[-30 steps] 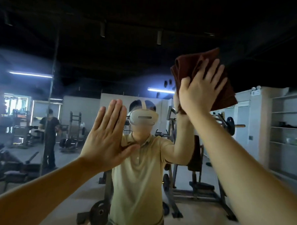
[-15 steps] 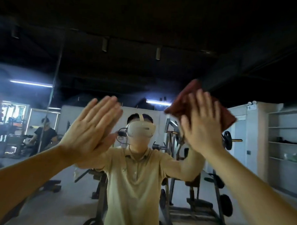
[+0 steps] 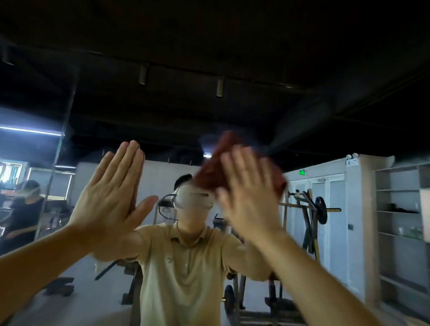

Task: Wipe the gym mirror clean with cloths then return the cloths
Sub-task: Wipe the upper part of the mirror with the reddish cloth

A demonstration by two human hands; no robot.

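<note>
While one palm braces, the other wipes the mirror

At left, the left hand (image 3: 109, 195) lies flat against the mirror (image 3: 236, 109), fingers straight, grip released and empty, likely to steady the body. Right of it, a dark red cloth (image 3: 222, 168) is pinned to the glass under the right hand (image 3: 250, 203), whose spread fingers press rather than clench, spreading the pressure; blur suggests a stroke.

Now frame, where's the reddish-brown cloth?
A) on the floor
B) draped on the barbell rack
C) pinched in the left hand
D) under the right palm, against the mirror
D: the cloth shows above and beside the right hand, which presses it to the mirror with straight fingers. The left hand lies flat on the glass with nothing in it.
</note>
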